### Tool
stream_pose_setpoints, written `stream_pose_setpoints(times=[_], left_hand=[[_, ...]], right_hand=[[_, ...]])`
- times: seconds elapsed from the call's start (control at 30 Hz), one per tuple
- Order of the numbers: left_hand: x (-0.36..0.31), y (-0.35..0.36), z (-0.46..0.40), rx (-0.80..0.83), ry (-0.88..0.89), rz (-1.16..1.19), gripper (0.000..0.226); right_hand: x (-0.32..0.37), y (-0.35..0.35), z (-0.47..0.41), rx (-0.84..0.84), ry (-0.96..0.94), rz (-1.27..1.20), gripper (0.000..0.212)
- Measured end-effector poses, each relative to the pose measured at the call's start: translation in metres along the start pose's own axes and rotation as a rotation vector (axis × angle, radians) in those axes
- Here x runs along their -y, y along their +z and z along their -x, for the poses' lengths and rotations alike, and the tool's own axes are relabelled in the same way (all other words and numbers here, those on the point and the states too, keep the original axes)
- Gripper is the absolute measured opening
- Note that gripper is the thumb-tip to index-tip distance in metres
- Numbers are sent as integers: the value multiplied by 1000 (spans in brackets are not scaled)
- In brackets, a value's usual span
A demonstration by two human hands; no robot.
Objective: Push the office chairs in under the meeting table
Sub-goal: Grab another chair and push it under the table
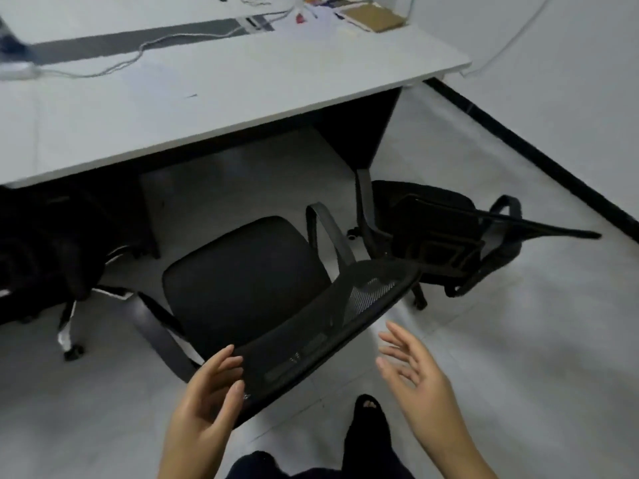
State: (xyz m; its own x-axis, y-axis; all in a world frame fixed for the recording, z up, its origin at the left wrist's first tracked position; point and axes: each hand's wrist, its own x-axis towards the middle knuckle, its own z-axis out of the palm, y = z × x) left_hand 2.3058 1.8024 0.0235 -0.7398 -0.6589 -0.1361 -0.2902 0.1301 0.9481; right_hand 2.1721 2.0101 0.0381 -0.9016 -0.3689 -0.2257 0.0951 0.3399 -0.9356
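A black office chair [242, 281] with a mesh backrest stands in front of me, its seat facing the white meeting table [214, 88]. My left hand [207, 395] touches the lower left end of the backrest's top edge with spread fingers, not gripping it. Just right of the backrest, my right hand [418, 371] hovers open and apart from it. A second black chair [446, 233] stands to the right by the table's dark leg [363, 133], outside the table edge. A third chair [45, 254] with a white base sits at the left, partly under the table.
White cables [114, 63], papers and a brown folder [375, 17] lie on the table. A white wall with a black skirting board [539, 157] runs along the right. My foot in a dark sandal [368, 420] stands behind the chair on the grey tile floor.
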Motion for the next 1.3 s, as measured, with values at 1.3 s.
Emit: stream_pose_setpoints(times=[1.3], left_hand=[[39, -40, -197, 20, 75, -1068, 52]], right_hand=[[-6, 105, -286, 452, -816, 969, 55]])
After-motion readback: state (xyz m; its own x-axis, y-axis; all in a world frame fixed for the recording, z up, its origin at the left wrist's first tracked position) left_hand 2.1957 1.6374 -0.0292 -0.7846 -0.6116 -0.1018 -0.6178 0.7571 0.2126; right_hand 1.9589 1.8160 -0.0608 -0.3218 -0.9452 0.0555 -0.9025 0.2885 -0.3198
